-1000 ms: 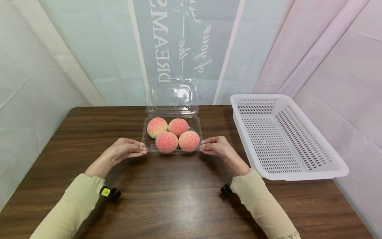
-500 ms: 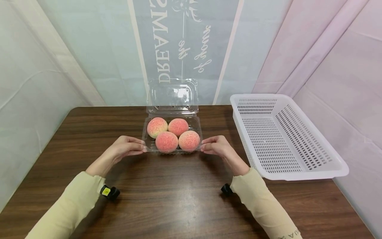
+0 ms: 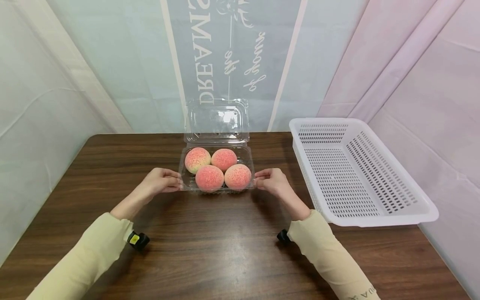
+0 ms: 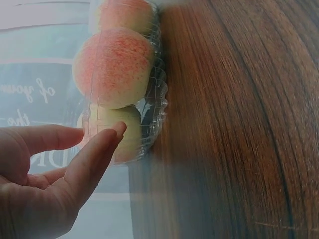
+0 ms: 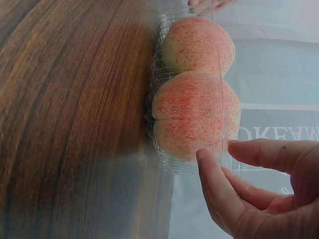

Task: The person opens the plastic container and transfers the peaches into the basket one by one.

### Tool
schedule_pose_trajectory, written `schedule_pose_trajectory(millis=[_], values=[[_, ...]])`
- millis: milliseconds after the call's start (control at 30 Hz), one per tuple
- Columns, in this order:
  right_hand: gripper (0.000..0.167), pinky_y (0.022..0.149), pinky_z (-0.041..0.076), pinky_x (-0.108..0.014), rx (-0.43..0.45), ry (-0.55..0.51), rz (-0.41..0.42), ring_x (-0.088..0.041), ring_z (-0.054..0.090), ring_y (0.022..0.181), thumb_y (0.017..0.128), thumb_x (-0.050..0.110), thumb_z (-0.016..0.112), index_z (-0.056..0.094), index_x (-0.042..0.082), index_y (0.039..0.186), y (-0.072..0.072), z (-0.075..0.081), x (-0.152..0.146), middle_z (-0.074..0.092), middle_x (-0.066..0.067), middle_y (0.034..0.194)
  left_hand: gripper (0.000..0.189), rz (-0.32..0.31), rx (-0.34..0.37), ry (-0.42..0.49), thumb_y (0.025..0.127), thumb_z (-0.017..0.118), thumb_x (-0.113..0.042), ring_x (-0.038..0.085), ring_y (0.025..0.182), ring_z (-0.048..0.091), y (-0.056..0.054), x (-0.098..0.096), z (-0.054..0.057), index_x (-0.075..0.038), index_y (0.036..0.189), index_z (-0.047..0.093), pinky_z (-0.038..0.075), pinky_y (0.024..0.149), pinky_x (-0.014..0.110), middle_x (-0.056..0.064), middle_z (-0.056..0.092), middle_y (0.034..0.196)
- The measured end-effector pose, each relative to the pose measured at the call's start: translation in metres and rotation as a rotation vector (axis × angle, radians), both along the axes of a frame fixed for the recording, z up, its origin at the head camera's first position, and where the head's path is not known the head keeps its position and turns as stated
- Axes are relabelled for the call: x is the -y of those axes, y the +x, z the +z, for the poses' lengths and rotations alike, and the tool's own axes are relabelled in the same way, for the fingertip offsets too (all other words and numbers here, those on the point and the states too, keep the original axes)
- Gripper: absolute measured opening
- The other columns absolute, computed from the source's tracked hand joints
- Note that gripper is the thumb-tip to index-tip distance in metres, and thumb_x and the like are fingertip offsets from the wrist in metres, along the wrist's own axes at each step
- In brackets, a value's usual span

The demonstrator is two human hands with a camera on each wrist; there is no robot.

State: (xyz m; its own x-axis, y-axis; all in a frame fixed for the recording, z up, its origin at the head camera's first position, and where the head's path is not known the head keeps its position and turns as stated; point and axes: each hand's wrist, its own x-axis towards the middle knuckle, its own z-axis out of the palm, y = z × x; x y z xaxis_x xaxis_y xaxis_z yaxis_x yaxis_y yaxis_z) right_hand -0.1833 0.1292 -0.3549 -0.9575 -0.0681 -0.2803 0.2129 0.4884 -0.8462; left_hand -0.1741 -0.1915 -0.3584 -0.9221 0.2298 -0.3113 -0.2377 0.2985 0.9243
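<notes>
A clear plastic clamshell box [image 3: 245, 155] sits on the table with its lid [image 3: 216, 118] raised at the back. Inside lie several pink and yellow peaches [image 3: 209, 178]. At the box's front left corner is my left hand [image 3: 159, 181], its fingertips right at the wall. In the left wrist view its thumb [image 4: 99, 159] and index finger stand apart beside the rim. My right hand [image 3: 273, 181] is at the front right corner. The right wrist view shows its fingertips [image 5: 203, 158] parted, fairly straight, close to the rim.
To the right stands a white perforated plastic basket [image 3: 397, 221], with none of the peaches in it. The brown wooden table [image 3: 225, 246] ends at the back against a printed cloth [image 3: 240, 54]. Pale curtains flank both sides.
Both hands have shifted slightly back along the box's sides, and their fingertips have drawn a little outward from the front corners. Box and peaches have not moved.
</notes>
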Motion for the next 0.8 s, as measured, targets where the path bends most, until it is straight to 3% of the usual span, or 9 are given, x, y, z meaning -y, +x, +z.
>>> schedule_pose_trajectory(millis=[200, 400, 800], values=[[0.024, 0.067, 0.049, -0.026, -0.094, 0.148, 0.013, -0.015, 0.063, 0.075, 0.077, 0.008, 0.067, 0.066, -0.002, 0.099, 0.0, 0.001, 0.001, 0.069, -0.012, 0.088, 0.038, 0.004, -0.021, -0.072, 0.091, 0.045, 0.0, 0.006, 0.077, 0.062, -0.002, -0.002, -0.001, 0.022, 0.122, 0.04, 0.05, 0.078, 0.029, 0.022, 0.063, 0.1], [0.023, 0.072, 0.05, -0.03, -0.148, 0.206, 0.024, -0.02, 0.065, 0.083, 0.077, 0.007, 0.066, 0.066, -0.001, 0.099, 0.0, 0.0, 0.004, 0.069, -0.012, 0.09, 0.037, 0.014, -0.054, -0.122, 0.093, 0.043, -0.002, 0.009, 0.083, 0.061, -0.004, -0.005, -0.004, 0.02, 0.122, 0.041, 0.05, 0.077, 0.027, 0.033, 0.054, 0.113], [0.025, 0.075, 0.049, -0.035, -0.261, 0.343, 0.066, -0.025, 0.063, 0.088, 0.076, 0.006, 0.066, 0.066, -0.001, 0.1, -0.001, 0.004, 0.009, 0.067, -0.014, 0.093, 0.037, 0.04, -0.152, -0.277, 0.093, 0.045, -0.008, 0.017, 0.089, 0.061, -0.008, -0.011, -0.01, 0.016, 0.121, 0.045, 0.051, 0.073, 0.025, 0.029, 0.057, 0.11]])
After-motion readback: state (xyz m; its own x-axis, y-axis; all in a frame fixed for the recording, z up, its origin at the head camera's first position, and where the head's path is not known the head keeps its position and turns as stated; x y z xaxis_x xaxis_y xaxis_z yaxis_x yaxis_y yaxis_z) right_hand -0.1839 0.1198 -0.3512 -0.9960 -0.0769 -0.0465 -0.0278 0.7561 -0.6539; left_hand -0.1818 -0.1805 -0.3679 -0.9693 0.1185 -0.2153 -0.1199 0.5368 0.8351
